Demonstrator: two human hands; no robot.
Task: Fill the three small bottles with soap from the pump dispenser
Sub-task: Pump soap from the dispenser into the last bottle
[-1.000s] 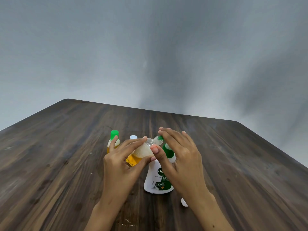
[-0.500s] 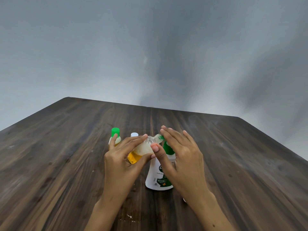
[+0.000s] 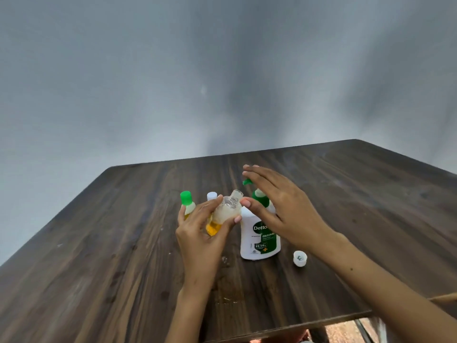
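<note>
Both hands work close together above the dark wooden counter (image 3: 123, 243). Left hand (image 3: 201, 233) grips a small clear bottle (image 3: 226, 210), fingers and thumb curled round its body; the bottle is tilted, its open threaded neck pointing up and to the right, orange soap pooled at its lower end and pale foam above. Much of its base is hidden behind the fingers. Right hand (image 3: 282, 209) is spread flat with straight fingers over the pump dispenser (image 3: 261, 240), covering most of the green pump head; only the nozzle tip (image 3: 246, 181) shows beyond the fingertips, and whether the palm actually touches the pump cannot be told. The thumb tip lies just beside the small bottle's neck.

Behind the left hand stand two more small bottles: one with a green cap (image 3: 186, 201), partly hidden by the fingers, and one of which only a white cap (image 3: 212, 195) shows. A loose white cap (image 3: 300, 258) lies on the counter just right of the dispenser. Small wet smears near the front edge are hard to make out.
</note>
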